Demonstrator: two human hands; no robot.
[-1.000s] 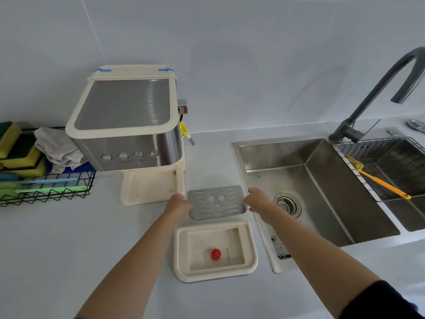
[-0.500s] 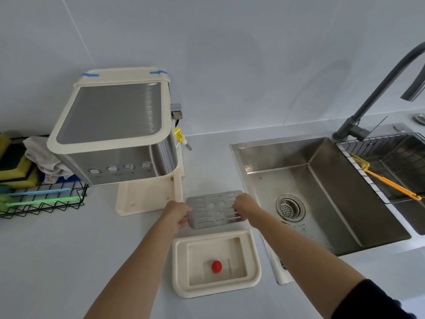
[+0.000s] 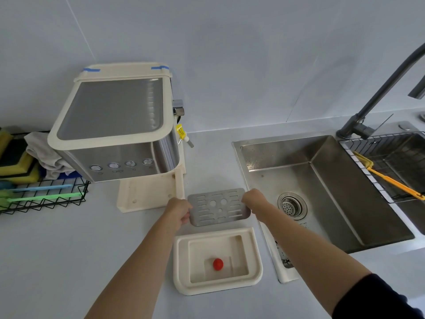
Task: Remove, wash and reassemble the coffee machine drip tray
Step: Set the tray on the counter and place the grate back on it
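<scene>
L hand [image 3: 180,210] & R hand [image 3: 254,200] pinch metal grate [image 3: 218,207] by its ends; thin-edge grip could slip, dropping it onto drip tray [image 3: 180,261].

At frame centre, a grate [image 3: 218,207] of brushed, matt-grey metal, slotted and smooth. Below it, a drip tray [image 3: 180,261] of cream plastic with a dull sheen, holding a glossy red float [image 3: 217,264]. The coffee machine [image 3: 110,111], upper left, shows satin steel panels framed in cream plastic. At right, a water-spotted stainless sink [image 3: 358,199] and a dark matt tap [image 3: 377,93]. Far left, a black wire basket [image 3: 46,203] with coarse sponges [image 3: 16,166] and a crumpled grey cloth [image 3: 43,150].
</scene>
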